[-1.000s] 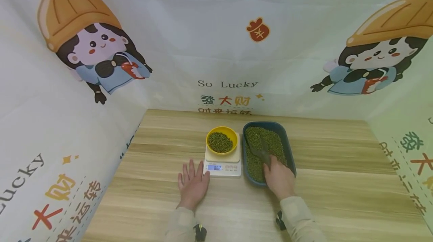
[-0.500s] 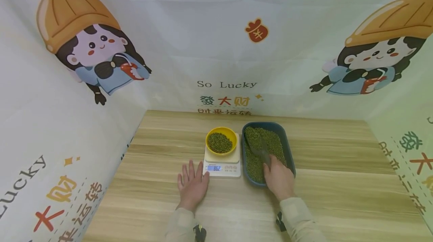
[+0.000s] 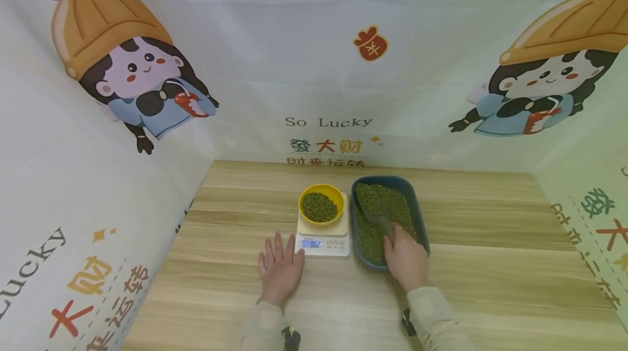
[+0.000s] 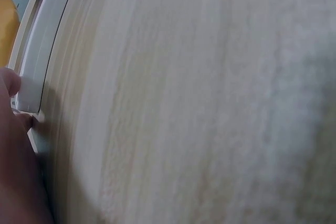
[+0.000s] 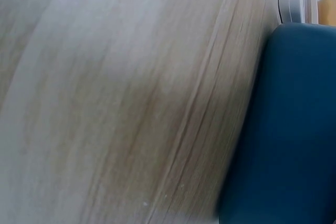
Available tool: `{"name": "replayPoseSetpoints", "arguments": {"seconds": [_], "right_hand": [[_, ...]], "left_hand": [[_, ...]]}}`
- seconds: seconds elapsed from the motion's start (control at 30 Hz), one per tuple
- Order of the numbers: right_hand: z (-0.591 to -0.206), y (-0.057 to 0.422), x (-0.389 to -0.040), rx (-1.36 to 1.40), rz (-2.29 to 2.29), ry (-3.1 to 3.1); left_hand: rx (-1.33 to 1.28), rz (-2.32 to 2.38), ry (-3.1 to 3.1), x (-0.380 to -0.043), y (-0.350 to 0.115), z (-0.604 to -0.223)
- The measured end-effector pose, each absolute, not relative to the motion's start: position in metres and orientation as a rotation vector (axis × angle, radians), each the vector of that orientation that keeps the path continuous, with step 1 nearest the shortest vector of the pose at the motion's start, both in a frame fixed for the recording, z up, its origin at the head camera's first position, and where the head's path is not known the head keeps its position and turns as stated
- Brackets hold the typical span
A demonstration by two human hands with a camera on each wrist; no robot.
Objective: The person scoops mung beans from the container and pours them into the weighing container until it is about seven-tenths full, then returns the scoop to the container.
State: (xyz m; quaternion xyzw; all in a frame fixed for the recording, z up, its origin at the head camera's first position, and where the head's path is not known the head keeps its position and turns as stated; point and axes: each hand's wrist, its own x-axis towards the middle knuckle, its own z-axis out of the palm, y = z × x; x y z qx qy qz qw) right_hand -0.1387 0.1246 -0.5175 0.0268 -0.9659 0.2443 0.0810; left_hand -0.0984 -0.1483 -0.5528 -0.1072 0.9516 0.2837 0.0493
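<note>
My right hand (image 3: 406, 258) grips the handle of a dark grey scoop (image 3: 376, 220), its blade down among green beans (image 3: 397, 204) in a dark blue tub (image 3: 423, 231). In the right wrist view only the tub's outer wall (image 5: 289, 129) shows, not the hand. My left hand (image 3: 282, 272) lies with fingers spread on the table, thumb at the near left corner of a white kitchen scale (image 3: 338, 250). A yellow bowl (image 3: 338, 194) with green beans in it stands on the scale, whose display reads 862, any decimal point too small to make out.
The tub stands just right of the scale on the wood-grain table (image 3: 490, 264). A white printed cloth (image 3: 417, 95) hangs behind the table and along both sides. Both wrists wear a black strap.
The scoop's blade held a heap of beans half a second ago and now lies more level with the beans around it. The left hand, bowl and scale reading stay the same.
</note>
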Motion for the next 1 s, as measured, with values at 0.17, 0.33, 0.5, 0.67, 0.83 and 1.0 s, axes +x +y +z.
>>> {"name": "replayPoseSetpoints", "arguments": {"seconds": [0.17, 0.33, 0.5, 0.67, 0.83, 1.0], "right_hand": [[-0.5166, 0.1233, -0.138, 0.085, 0.735, -2.852], [-0.5167, 0.1231, -0.1381, 0.088, 0.734, -2.847], [-0.5172, 0.1237, -0.1379, 0.094, 0.733, -2.85], [-0.5175, 0.1241, -0.1383, 0.084, 0.744, -2.845], [-0.5178, 0.1241, -0.1384, 0.081, 0.747, -2.836], [-0.5188, 0.1238, -0.1387, 0.083, 0.751, -2.823]], "left_hand": [[-0.324, 0.842, 2.893, -0.0984, -0.1488, -0.5518], [-0.318, 0.851, 2.899, -0.0981, -0.1491, -0.5518], [-0.324, 0.856, 2.897, -0.0977, -0.1487, -0.5517], [-0.322, 0.845, 2.902, -0.0981, -0.1484, -0.5526], [-0.321, 0.839, 2.902, -0.0983, -0.1484, -0.5531], [-0.323, 0.847, 2.897, -0.0983, -0.1489, -0.5536]]}}
